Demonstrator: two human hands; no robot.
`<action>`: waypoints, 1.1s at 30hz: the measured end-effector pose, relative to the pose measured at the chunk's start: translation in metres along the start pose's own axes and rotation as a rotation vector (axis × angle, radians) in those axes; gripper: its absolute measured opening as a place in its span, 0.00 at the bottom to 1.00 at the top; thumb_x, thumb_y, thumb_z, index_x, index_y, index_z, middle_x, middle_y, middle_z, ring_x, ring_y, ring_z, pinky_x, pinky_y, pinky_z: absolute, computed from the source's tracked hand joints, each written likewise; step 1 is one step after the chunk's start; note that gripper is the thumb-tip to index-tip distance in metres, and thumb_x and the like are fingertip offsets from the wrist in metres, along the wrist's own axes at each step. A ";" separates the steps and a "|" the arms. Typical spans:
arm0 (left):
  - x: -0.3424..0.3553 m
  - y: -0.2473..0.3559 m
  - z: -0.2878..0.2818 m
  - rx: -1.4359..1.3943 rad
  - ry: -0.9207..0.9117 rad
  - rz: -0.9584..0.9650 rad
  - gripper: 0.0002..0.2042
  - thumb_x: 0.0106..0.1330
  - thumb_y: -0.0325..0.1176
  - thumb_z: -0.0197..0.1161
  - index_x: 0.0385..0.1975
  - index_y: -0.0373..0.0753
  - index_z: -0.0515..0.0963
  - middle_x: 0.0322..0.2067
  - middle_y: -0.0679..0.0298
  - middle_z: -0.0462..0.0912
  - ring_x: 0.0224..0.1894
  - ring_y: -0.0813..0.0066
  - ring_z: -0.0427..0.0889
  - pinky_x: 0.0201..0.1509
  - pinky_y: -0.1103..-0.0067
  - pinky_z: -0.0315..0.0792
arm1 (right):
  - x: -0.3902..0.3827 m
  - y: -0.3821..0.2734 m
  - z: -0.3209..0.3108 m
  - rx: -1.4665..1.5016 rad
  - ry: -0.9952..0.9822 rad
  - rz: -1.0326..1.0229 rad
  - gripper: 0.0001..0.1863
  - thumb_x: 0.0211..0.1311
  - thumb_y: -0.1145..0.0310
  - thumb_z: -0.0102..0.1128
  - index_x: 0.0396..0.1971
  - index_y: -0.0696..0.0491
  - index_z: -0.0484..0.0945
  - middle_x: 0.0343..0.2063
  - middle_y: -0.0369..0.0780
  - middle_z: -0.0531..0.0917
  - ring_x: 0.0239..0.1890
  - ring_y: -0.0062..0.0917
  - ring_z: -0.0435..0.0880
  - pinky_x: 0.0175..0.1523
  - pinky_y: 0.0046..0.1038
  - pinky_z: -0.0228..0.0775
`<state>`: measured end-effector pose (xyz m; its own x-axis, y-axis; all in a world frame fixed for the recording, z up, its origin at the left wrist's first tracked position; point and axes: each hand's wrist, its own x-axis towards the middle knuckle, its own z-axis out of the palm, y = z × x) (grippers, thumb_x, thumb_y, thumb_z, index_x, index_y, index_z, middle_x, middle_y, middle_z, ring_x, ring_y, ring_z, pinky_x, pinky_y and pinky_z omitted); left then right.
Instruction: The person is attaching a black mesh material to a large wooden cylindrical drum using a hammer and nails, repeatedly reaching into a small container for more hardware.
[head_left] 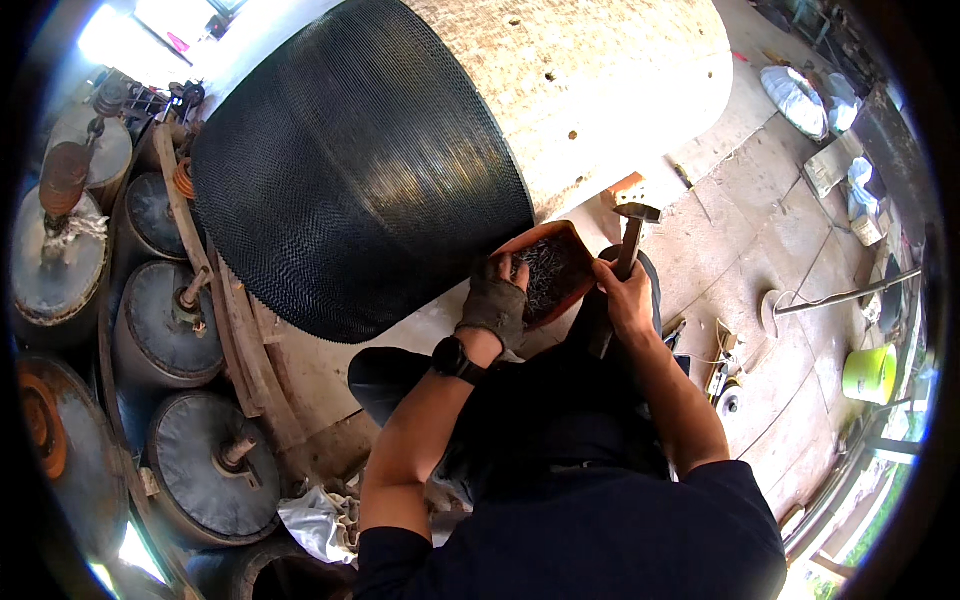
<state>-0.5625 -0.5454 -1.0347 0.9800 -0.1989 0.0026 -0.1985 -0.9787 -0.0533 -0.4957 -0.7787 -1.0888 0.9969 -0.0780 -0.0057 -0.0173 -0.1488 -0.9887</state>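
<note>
A reddish-brown scoop-shaped container [572, 290] full of small metal nails [545, 272] rests at my lap, just in front of my knees. My left hand [497, 300], in a dark fingerless glove, reaches over the container's left side. Its bare fingertips are curled at the nails, and what they pinch is too small to make out. My right hand [627, 297] grips the handle of a hammer [634, 228], its head pointing up and away from me. The fingers of that hand also lie against the container's right rim.
Ahead stands a large drum, wrapped on its left in black ribbed sheet [360, 190], with bare pale wood [590, 90] on its right. Several dark rollers [215, 470] and wooden planks [240, 340] fill the left. A yellow-green bucket [868, 375] and an angle grinder [731, 400] are at right.
</note>
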 end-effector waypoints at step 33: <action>0.014 0.027 0.014 0.166 0.180 -0.173 0.41 0.53 0.59 0.69 0.63 0.38 0.69 0.64 0.51 0.67 0.56 0.50 0.74 0.59 0.56 0.70 | -0.030 -0.031 0.034 -0.382 0.217 -0.032 0.22 0.60 0.54 0.66 0.32 0.62 0.79 0.23 0.48 0.84 0.28 0.37 0.86 0.37 0.38 0.76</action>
<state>-0.5537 -0.5737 -1.0501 0.9780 -0.0508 0.2024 -0.0097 -0.9800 -0.1989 -0.5230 -0.7387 -1.0631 0.9590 -0.2667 0.0955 -0.0547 -0.5052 -0.8613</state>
